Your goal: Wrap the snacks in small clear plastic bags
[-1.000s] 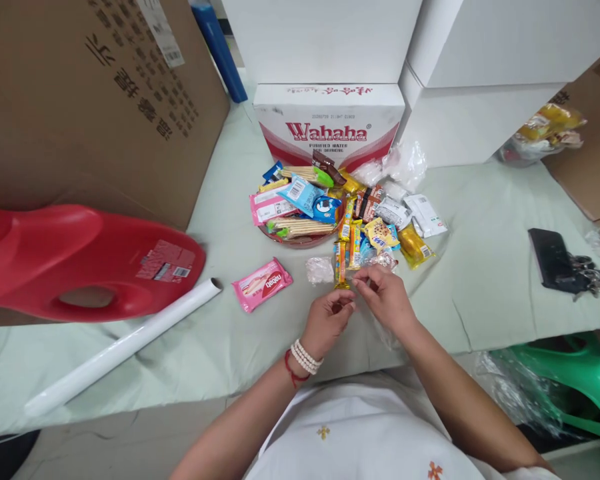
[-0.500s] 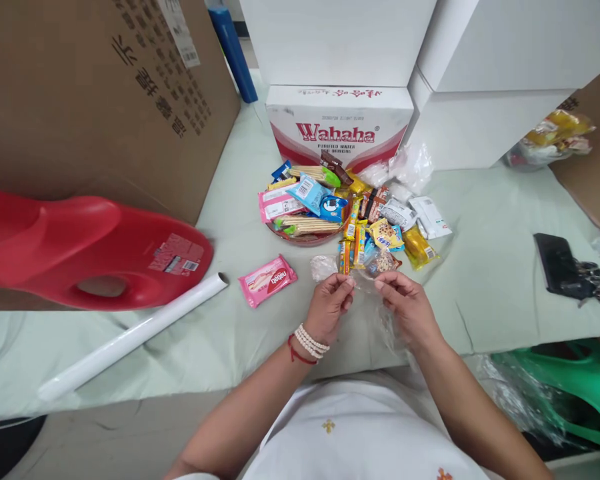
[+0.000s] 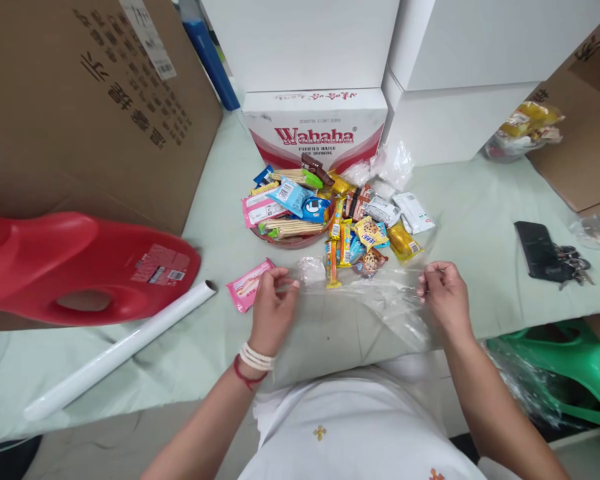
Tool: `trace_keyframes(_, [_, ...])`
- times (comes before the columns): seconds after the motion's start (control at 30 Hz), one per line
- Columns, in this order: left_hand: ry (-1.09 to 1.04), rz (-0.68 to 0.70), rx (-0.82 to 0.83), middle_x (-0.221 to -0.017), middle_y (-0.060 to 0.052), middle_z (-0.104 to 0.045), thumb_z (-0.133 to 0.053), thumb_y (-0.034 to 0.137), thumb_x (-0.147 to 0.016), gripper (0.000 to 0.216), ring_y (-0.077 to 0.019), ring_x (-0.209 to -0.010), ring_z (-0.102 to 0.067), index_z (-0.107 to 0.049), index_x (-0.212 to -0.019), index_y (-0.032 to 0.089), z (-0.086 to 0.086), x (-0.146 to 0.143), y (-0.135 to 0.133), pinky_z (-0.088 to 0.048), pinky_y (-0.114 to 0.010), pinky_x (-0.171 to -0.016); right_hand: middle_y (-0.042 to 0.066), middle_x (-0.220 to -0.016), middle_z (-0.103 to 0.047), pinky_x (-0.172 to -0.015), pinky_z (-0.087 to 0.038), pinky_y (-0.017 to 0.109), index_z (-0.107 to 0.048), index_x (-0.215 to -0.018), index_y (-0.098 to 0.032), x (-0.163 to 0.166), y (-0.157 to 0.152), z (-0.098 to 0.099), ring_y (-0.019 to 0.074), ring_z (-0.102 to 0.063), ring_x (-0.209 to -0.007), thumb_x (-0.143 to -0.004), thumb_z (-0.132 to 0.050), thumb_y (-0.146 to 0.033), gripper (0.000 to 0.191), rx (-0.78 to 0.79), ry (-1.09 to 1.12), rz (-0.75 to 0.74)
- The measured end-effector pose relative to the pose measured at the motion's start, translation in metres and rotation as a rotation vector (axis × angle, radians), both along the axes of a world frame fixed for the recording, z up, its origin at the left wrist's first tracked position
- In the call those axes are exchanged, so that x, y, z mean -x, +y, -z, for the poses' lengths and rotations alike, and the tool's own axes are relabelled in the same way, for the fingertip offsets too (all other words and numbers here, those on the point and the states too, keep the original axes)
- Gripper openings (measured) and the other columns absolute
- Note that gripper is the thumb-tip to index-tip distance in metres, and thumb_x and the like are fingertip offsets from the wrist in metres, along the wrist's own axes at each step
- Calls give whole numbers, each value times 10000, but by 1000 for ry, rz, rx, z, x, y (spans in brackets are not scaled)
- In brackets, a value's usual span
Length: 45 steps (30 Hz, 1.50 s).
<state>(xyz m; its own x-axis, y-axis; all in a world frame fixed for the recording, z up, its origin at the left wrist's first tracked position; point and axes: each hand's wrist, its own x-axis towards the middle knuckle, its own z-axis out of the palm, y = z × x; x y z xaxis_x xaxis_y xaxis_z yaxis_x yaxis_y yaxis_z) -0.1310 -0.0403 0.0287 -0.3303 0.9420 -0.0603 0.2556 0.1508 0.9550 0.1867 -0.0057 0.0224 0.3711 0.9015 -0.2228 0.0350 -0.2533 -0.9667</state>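
Observation:
A clear plastic bag [image 3: 380, 293] stretches between my hands at the front of the table, its edge pulled sideways. My left hand [image 3: 274, 307] pinches one side of it, just in front of a pink wafer packet [image 3: 245, 285] that it partly covers. The other side is held between the fingertips of my right hand [image 3: 447, 300]. Right behind the bag lies a heap of small wrapped snacks, among them a yellow cookie packet [image 3: 370, 232] and a gold packet [image 3: 404, 241]. Left of the heap, a round reddish dish [image 3: 293, 243] carries more snacks and stick bundles.
A Wahaha carton [image 3: 315, 127] and white boxes [image 3: 470, 53] stand behind. At left are a brown carton [image 3: 105, 120], a red jug [image 3: 130, 267] and a white tube [image 3: 125, 347]. A black phone [image 3: 535, 247] with keys [image 3: 573, 263] lies right; a green stool [image 3: 565, 367] stands below.
My hands have moved apart, the left one leftward to the pink wafer packet and the right one rightward. The plastic bag between them is now spread wide. The camera view has shifted slightly.

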Motion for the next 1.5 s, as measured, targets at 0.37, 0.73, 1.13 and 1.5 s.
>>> trace_keyframes(0.37, [177, 846, -190, -1048, -70, -793, -625, 177, -884, 288, -314, -1321, -600, -779, -1064, 342, 20, -78, 3, -64, -627, -1276, -30, -721, -588, -442, -393, 297, -493, -921, -277, 11, -1, 10, 153, -521, -520, -840, -690, -588, 377, 35, -21, -68])
trace_keyframes(0.73, [274, 1144, -189, -1478, -131, -614, -531, 172, -887, 521, -288, -1322, -614, -614, -1393, 262, 16, 19, -19, -369, -560, -1191, -29, -655, -600, -494, -401, 304, -566, -902, -255, -46, 32, 31, 149, -491, -476, -899, -627, -524, 276, 34, -236, -304])
trace_keyframes(1.13, [737, 934, -56, -1582, -156, -497, -820, 298, -741, 398, -425, -1461, -421, -713, -1118, 231, 19, -25, -18, -94, -785, -1183, 117, -1454, -591, -1128, -460, 502, -695, -1270, -258, -25, -31, -34, 313, -479, -1405, -914, -643, -192, 366, -343, -933, -1128])
trace_keyframes(1.5, [943, 1099, 246, -1723, -220, -62, -851, 551, -687, 1138, -414, -1604, -91, -285, -1621, 232, 16, -20, -35, 67, -814, -1159, 112, -1119, -740, -886, -543, 385, -727, -1156, -209, -19, 30, -55, 267, -696, -1014, -1047, -413, -373, 371, 18, -1123, -887])
